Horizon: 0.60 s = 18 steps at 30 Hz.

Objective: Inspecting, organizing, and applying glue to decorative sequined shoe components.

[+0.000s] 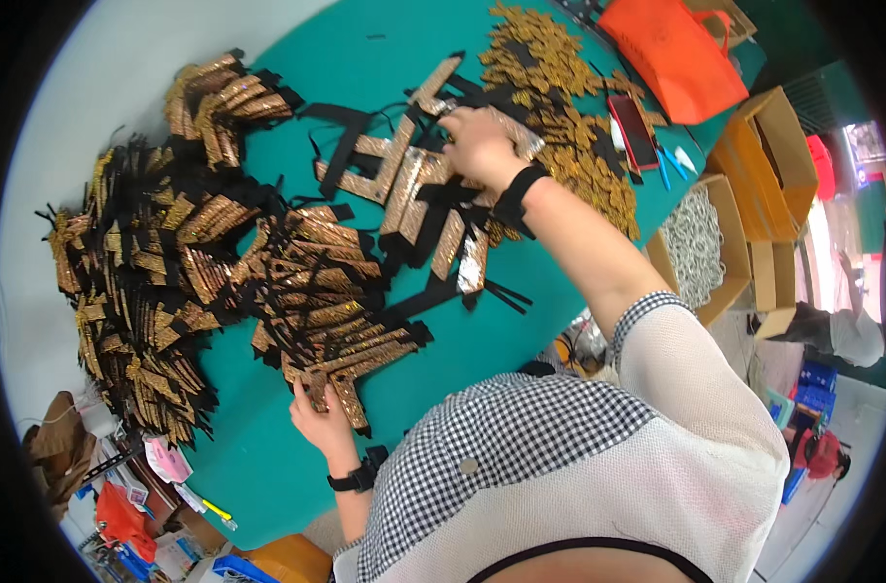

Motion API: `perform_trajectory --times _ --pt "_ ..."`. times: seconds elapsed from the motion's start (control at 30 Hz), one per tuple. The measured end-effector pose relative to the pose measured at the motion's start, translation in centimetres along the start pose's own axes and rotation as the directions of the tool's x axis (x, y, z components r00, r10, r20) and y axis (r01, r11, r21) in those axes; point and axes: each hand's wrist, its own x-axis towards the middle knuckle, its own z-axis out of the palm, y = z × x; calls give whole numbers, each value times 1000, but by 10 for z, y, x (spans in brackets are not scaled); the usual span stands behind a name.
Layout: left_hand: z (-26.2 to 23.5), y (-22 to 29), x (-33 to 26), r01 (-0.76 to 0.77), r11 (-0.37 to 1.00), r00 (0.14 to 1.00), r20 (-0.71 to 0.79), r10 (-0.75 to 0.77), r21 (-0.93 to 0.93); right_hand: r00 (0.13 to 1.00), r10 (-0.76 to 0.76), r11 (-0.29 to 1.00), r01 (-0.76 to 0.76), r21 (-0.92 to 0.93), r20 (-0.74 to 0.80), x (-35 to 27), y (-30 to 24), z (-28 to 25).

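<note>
On the green table, my left hand [322, 428] grips the near end of a row of stacked rose-gold sequined strips [341, 301] with black backing, its finger and thumb on either side of a piece. Farther off, my right hand [484, 148] reaches over a loose heap of sequined pieces [404, 199]. Its fingers are bent down onto a piece there, largely hidden beneath the hand. Some pieces in this heap are L-shaped, and several lie with their black side up. One silvery sequined piece [472, 260] lies below the right wrist.
A big pile of black-and-gold sequined pieces [142, 291] covers the left side. Small gold pieces [569, 126] spread at the far right, beside a red-edged phone [633, 131], blue scissors [668, 167] and an orange bag [674, 58]. A cardboard box of pale rings [696, 243] stands right.
</note>
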Motion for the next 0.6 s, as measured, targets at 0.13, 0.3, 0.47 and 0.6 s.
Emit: perform_trajectory --times 0.13,0.3,0.47,0.6 --pt "-25 -3 -3 -51 962 993 -114 21 -269 915 359 832 -403 382 185 39 -52 10" --pt "-45 12 -17 -239 906 947 -291 138 -349 903 421 478 -303 824 88 48 -45 55" --pt "-84 84 16 -537 601 834 -267 482 -592 833 538 402 -120 908 -128 19 -45 7" --pt "-69 150 54 -311 428 792 17 610 -849 799 575 -168 -97 981 177 -41 -37 -59"
